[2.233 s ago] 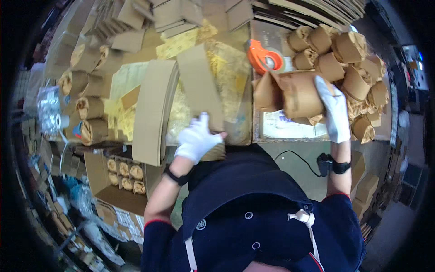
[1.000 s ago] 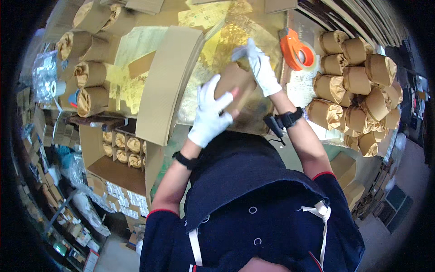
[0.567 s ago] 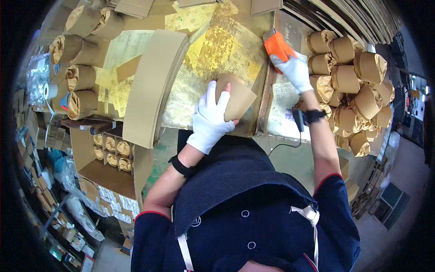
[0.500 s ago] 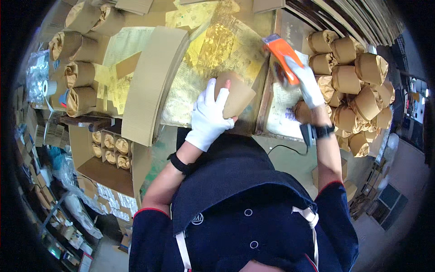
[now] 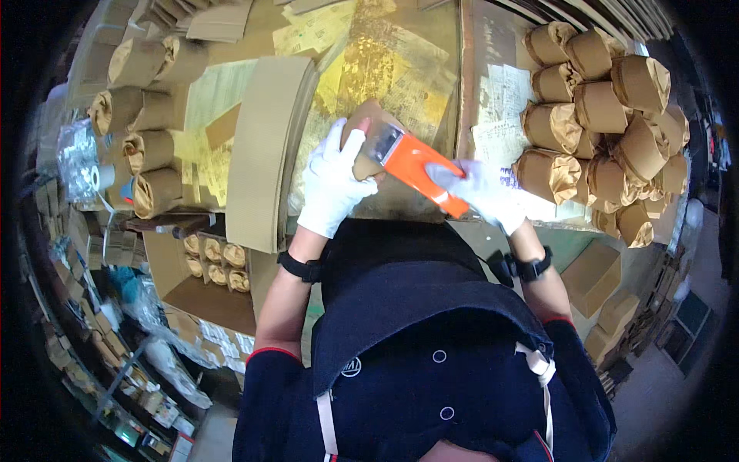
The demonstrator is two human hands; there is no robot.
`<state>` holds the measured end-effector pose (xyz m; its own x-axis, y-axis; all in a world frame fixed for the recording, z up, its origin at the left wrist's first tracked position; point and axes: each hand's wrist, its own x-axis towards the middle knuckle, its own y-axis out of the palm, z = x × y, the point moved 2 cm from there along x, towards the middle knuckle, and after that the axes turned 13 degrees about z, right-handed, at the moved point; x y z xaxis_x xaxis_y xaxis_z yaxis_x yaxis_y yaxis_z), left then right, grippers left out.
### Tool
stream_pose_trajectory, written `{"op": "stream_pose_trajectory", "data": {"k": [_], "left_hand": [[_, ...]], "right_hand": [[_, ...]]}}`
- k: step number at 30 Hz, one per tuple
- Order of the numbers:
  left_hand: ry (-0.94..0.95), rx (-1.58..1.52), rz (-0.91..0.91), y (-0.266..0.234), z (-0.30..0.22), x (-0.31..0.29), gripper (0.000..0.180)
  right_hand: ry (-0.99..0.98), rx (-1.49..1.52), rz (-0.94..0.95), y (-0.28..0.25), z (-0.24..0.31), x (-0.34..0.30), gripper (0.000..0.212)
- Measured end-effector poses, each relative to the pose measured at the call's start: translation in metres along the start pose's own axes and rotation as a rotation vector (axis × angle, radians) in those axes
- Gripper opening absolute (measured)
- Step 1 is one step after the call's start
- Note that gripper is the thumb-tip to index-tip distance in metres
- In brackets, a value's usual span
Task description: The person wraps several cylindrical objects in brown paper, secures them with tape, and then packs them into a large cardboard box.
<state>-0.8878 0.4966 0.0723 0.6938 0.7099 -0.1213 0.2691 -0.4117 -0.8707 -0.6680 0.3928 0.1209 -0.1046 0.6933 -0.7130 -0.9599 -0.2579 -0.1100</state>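
In a white glove with bare fingertips showing, my left hand [image 5: 331, 181] grips a brown paper-wrapped bundle [image 5: 375, 113] above the worn, yellow-stained worktable. My right hand [image 5: 485, 192], also gloved in white and slightly blurred, is closed round an orange tape dispenser [image 5: 416, 171]. The dispenser's dark front end, with something clear at it, lies against or just over the bundle, close to my left fingers. It hides part of the bundle. Flat cardboard sheets [image 5: 265, 154] lie just left of my left hand.
Many brown paper-wrapped bundles [image 5: 604, 104] are piled at the right, and several more [image 5: 158, 189] stand at the left. An open carton [image 5: 204, 302] with wrapped pieces in dividers sits below the left table edge. Cardboard sheets [image 5: 600, 15] stack at the far right.
My right hand has brought the orange tape dispenser leftward from the right side of the table to the bundle. My left hand still holds the bundle, which is now partly covered. The view has shifted slightly.
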Motion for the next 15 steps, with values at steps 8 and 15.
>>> {"op": "stream_pose_trajectory", "data": {"k": [8, 15], "left_hand": [[-0.117, 0.016, 0.314, -0.013, -0.024, 0.024, 0.100], [0.186, 0.290, 0.134, 0.002, -0.044, 0.016, 0.095]], "right_hand": [[0.282, -0.129, -0.195, 0.017, -0.040, -0.020, 0.069], [0.291, -0.246, -0.214, 0.008, -0.050, -0.008, 0.067]]}}
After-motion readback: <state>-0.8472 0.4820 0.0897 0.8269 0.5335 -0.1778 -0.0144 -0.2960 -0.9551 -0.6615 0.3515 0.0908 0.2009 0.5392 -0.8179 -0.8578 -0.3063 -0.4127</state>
